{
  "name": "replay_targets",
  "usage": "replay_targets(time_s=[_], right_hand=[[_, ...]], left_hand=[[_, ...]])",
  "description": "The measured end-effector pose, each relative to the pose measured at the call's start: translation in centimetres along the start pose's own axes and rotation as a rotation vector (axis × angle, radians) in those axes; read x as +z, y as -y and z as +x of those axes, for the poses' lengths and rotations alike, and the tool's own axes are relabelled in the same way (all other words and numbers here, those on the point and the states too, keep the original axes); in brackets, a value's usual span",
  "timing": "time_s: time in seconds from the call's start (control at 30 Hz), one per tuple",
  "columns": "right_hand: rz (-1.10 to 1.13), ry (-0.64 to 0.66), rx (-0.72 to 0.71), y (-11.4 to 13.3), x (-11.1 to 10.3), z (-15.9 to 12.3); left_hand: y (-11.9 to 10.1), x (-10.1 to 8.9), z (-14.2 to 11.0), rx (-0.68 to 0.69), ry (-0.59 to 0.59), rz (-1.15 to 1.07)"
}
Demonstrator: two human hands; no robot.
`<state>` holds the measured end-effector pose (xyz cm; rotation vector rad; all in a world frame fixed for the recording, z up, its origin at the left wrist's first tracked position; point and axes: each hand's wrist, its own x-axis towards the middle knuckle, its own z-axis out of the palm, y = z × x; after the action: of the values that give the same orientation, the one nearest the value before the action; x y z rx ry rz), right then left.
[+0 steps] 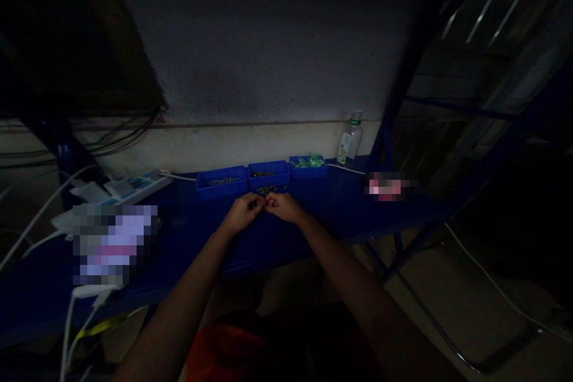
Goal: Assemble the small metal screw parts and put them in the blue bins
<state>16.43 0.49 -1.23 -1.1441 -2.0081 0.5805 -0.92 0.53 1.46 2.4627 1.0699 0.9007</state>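
Note:
My left hand (244, 210) and my right hand (283, 205) meet over the blue table (340, 209), fingertips pinched together on something too small and dark to make out. A few small metal parts (267, 190) lie on the table just beyond my fingers. Behind them stand three blue bins in a row: the left bin (221, 182) and the middle bin (268, 173) hold small metal pieces, the right bin (308, 165) holds green pieces.
A plastic bottle (350, 142) stands at the back right by the wall. A white power strip (134, 185) and cables lie at the left. A blue metal frame (403, 95) rises at the right. The scene is very dim.

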Motion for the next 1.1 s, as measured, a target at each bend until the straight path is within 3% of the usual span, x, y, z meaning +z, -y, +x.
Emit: replay_targets(time_s=[0.67, 0.83, 1.1], right_hand=[[0.083, 0.047, -0.015, 0.01, -0.24, 0.08], [0.053, -0.022, -0.016, 0.04, -0.32, 0.12], [0.025, -0.104, 0.0, 0.31, -0.41, 0.17]], left_hand=[[0.14, -0.21, -0.05, 0.023, -0.004, -0.021], [-0.35, -0.38, -0.05, 0.057, -0.039, -0.013], [0.23, -0.39, 0.04, -0.008, -0.094, 0.074]])
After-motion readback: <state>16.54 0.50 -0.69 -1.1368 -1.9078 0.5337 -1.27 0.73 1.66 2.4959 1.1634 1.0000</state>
